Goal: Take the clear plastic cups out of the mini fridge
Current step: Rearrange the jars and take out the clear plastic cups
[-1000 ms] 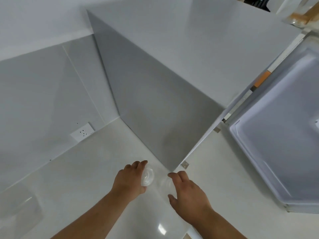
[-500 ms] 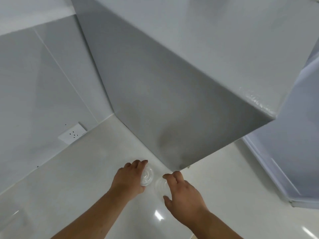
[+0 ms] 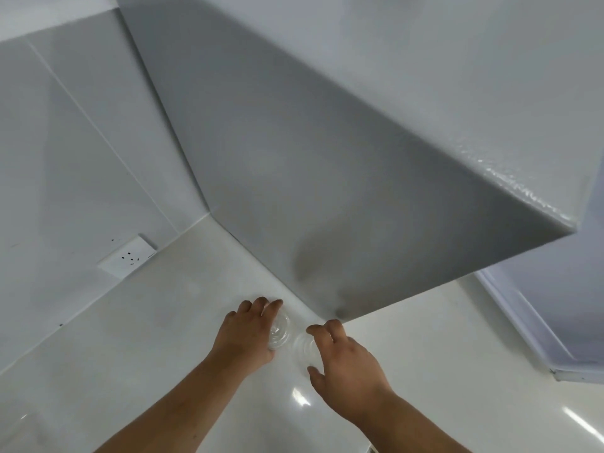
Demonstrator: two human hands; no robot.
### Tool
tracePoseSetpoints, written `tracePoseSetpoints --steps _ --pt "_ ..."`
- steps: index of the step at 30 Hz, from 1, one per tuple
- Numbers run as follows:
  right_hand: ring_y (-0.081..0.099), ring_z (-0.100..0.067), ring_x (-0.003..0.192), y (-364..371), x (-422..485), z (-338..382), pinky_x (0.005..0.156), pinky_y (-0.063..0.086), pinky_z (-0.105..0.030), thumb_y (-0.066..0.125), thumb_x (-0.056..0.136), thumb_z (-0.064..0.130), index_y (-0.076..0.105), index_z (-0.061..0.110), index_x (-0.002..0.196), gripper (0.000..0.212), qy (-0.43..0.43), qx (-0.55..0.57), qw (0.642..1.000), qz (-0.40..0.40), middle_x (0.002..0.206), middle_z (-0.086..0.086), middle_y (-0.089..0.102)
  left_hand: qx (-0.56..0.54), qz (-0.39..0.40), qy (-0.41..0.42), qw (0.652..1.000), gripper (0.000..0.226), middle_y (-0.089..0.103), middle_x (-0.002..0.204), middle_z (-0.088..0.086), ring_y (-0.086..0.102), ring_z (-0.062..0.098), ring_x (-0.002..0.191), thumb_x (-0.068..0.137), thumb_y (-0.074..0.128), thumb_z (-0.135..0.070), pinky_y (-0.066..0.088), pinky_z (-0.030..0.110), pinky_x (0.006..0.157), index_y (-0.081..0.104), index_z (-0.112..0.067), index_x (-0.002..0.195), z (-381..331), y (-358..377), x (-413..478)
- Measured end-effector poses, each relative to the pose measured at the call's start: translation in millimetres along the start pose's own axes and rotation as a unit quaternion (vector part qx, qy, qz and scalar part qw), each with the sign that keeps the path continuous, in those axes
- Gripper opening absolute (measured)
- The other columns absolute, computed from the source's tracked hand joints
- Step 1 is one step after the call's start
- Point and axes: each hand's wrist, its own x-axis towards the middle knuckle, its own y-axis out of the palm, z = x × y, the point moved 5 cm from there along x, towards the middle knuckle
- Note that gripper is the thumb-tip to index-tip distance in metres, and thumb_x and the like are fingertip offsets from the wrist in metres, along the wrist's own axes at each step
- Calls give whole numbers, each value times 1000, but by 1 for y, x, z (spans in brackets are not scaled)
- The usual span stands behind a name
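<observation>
Two clear plastic cups stand side by side on the pale floor, close to the near corner of the white mini fridge (image 3: 327, 178). My left hand (image 3: 245, 335) wraps the left cup (image 3: 281, 331). My right hand (image 3: 346, 364) curls around the right cup (image 3: 304, 349), thumb and fingers on its sides. Both cups are partly hidden by my fingers. The fridge door (image 3: 555, 305) hangs open at the right; the inside of the fridge is out of sight.
A white wall (image 3: 65, 142) with a power socket (image 3: 127, 255) rises at the left. The glossy pale floor (image 3: 130, 354) spreads around my hands. The fridge side stands just beyond the cups.
The view has dropped and moved closer to the fridge corner. Both hands have stayed on the cups at the floor, with the right hand shifting slightly.
</observation>
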Motion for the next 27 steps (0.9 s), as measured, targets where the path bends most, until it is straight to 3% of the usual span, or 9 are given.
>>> tracePoseSetpoints --steps 11,14,18,22,27 --pt "61 -28 104 -8 -2 0 80 53 -38 53 96 40 28 29 148 59 -14 -27 999 12 149 -2 34 -37 -27 -8 999 110 20 166 -4 41 22 137 75 75 -55 46 36 103 11 -36 161 3 -9 -14" --pt "57 -24 108 -19 -11 -2 82 52 -36 49 96 45 32 30 146 55 -21 -25 999 0 145 2 38 -61 -65 -8 996 102 27 167 -2 42 24 140 74 73 -60 46 38 106 26 -31 160 -1 -23 -25" --pt "51 -18 116 -35 -25 -11 88 52 -34 43 100 49 41 29 143 47 -37 -31 999 -25 137 7 45 -112 -160 8 981 64 64 137 5 63 31 119 74 82 -48 57 42 87 67 -17 128 -12 -46 -39" --pt "51 -15 118 -56 -38 -24 93 48 -30 36 102 52 54 30 139 47 -41 -32 997 -58 132 10 58 -149 -208 -8 967 36 75 105 -5 68 23 97 84 77 -47 55 33 73 73 -23 110 -31 -63 -50" --pt "55 -13 113 -87 -56 -48 94 47 -28 32 99 59 65 29 129 54 -23 -38 994 -103 122 11 67 -170 -201 -19 965 39 74 108 -17 66 8 101 91 57 -61 46 22 73 72 -35 116 -66 -77 -62"
